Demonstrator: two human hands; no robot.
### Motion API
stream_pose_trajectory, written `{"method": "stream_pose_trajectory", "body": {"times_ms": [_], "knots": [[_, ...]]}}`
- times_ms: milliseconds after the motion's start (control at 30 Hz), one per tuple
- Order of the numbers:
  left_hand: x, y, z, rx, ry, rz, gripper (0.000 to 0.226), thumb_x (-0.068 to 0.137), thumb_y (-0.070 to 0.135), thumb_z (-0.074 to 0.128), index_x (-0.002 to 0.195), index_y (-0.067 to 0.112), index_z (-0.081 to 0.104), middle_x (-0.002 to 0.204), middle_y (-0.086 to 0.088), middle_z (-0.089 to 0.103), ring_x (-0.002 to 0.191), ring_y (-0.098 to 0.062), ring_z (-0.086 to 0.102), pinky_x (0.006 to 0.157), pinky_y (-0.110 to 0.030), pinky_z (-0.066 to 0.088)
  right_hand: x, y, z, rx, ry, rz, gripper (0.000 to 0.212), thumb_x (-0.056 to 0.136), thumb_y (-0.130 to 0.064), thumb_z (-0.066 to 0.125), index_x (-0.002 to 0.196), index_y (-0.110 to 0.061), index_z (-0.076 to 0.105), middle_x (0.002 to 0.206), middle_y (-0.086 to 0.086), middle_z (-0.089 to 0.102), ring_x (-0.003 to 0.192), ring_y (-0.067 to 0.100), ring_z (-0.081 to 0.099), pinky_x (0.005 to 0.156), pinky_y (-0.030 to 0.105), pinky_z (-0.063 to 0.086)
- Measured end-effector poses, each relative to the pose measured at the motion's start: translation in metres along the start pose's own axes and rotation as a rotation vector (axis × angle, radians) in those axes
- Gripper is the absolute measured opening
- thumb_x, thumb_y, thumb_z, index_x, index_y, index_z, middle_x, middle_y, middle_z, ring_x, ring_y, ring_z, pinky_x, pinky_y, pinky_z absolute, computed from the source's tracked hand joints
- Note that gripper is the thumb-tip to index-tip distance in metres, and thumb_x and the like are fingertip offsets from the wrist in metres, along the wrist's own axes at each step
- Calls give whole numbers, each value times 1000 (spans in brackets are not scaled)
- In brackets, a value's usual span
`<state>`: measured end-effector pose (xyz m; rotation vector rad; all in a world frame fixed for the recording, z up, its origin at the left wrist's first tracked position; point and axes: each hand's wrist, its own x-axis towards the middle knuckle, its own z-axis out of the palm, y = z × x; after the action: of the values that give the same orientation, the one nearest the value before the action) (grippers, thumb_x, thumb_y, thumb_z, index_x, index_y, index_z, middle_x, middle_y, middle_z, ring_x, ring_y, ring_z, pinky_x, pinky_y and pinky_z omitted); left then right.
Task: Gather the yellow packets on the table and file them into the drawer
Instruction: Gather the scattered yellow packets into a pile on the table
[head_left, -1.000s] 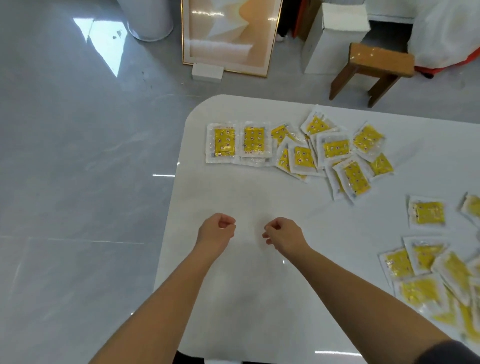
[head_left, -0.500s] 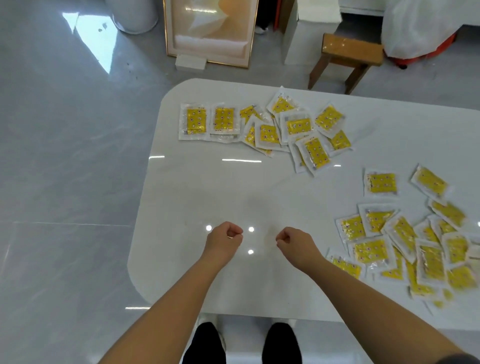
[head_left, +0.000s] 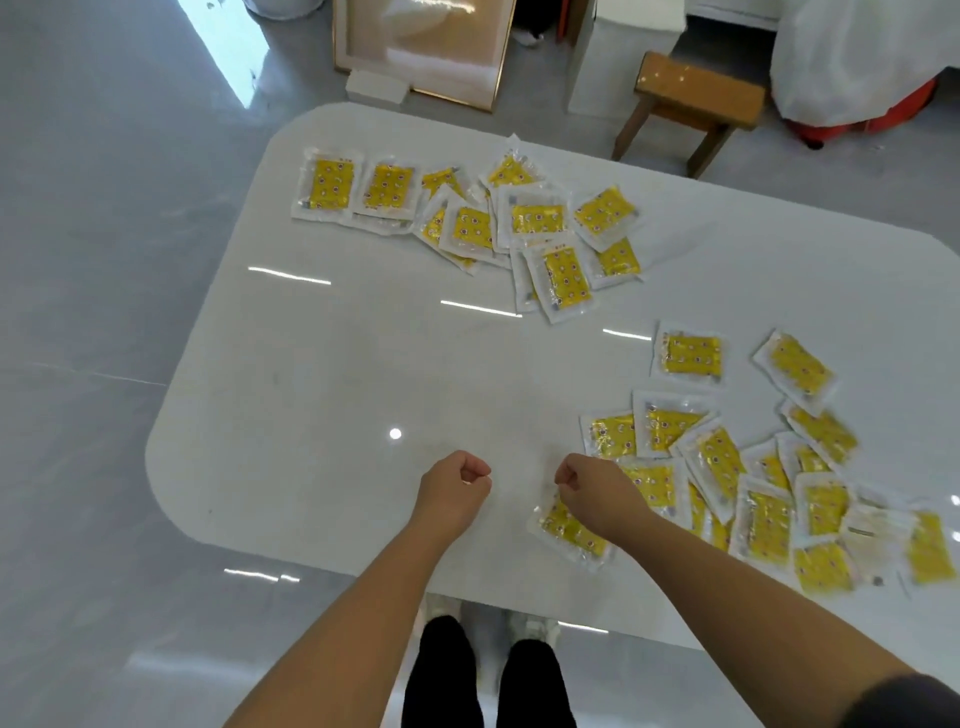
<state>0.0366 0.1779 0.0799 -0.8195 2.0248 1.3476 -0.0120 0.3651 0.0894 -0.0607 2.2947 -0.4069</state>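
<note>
Several yellow packets in clear wrappers lie on a white table (head_left: 322, 395). One group (head_left: 467, 218) is spread along the far edge, another heap (head_left: 753, 478) fills the near right. My left hand (head_left: 457, 486) is a closed fist above the bare near part of the table, holding nothing. My right hand (head_left: 592, 486) is also fisted, hovering over one packet (head_left: 566, 530) at the left end of the near heap; I cannot tell if it touches it. No drawer is in view.
A wooden stool (head_left: 696, 98) stands beyond the table's far edge, beside a framed picture (head_left: 421, 47) leaning on the floor and a white box (head_left: 623, 52). The glossy grey floor (head_left: 104, 312) lies to the left. My legs and shoes show below the near edge.
The view has pulled back and tilted down, showing more of the near right heap. Both fists stay closed; the right hand now sits over a packet.
</note>
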Motion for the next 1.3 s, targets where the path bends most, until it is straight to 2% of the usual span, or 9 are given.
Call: {"method": "stream_pose_trajectory", "body": {"times_ms": [233, 400, 533, 667, 767, 933, 1033, 1133, 1300], "knots": [[5, -3, 55, 83, -68, 40, 10, 88, 14, 58, 96, 18, 62, 90, 7, 58, 81, -7, 54, 61, -8, 38, 11, 43, -2, -125, 14, -47, 19, 89, -18, 56, 107, -20, 59, 115, -1, 59, 104, 19, 56, 81, 31, 48], [12, 1, 94, 171, -62, 62, 13, 84, 18, 63, 96, 21, 59, 96, 5, 61, 85, -11, 58, 77, -24, 50, 19, 75, -13, -352, 87, -90, 38, 84, -11, 57, 121, -20, 52, 126, 3, 50, 114, 26, 50, 86, 37, 46], [12, 14, 116, 455, -23, 172, 44, 80, 27, 69, 119, 23, 49, 118, 3, 46, 99, -15, 52, 78, -27, 47, 24, 96, -13, -554, 112, -168, 59, 79, -17, 67, 132, -23, 41, 133, 4, 46, 121, 28, 46, 96, 42, 38], [13, 19, 134, 917, 43, 339, 69, 75, 41, 71, 133, 26, 37, 135, -3, 34, 117, -23, 40, 91, -34, 40, 27, 108, -7, -642, 155, -232, 71, 70, -12, 73, 133, -22, 40, 130, 4, 48, 117, 29, 48, 99, 43, 34], [19, 17, 139, 1092, 70, 414, 63, 79, 36, 69, 131, 21, 37, 140, -6, 30, 122, -26, 36, 96, -37, 34, 33, 111, -7, -647, 174, -224, 64, 72, -10, 71, 129, -19, 43, 127, 5, 51, 116, 28, 49, 98, 42, 34], [26, 20, 135, 1181, 25, 506, 54, 80, 32, 69, 124, 18, 41, 123, -4, 49, 111, -24, 46, 94, -37, 34, 39, 113, -15, -686, 28, -228, 46, 83, -15, 65, 126, -18, 51, 126, 5, 50, 119, 27, 48, 98, 39, 36], [29, 24, 128, 1151, -57, 445, 50, 80, 29, 67, 122, 19, 42, 111, -1, 60, 101, -23, 56, 92, -36, 33, 39, 113, -23, -555, -18, -219, 37, 89, -17, 58, 125, -19, 49, 115, 4, 57, 106, 26, 57, 80, 36, 46], [34, 27, 116, 1182, -199, 394, 23, 85, 25, 59, 108, 19, 55, 106, -1, 63, 98, -22, 59, 92, -33, 32, 41, 113, -40, -453, -56, -222, 29, 92, -18, 52, 120, -20, 44, 102, 4, 62, 94, 26, 61, 67, 32, 45], [44, 38, 97, 1025, -295, 423, 21, 86, 26, 58, 103, 15, 63, 111, -4, 53, 102, -23, 54, 79, -30, 37, 54, 113, -76, -476, -150, -247, 24, 87, -16, 55, 111, -17, 56, 108, 5, 61, 103, 25, 58, 76, 35, 49]]}}
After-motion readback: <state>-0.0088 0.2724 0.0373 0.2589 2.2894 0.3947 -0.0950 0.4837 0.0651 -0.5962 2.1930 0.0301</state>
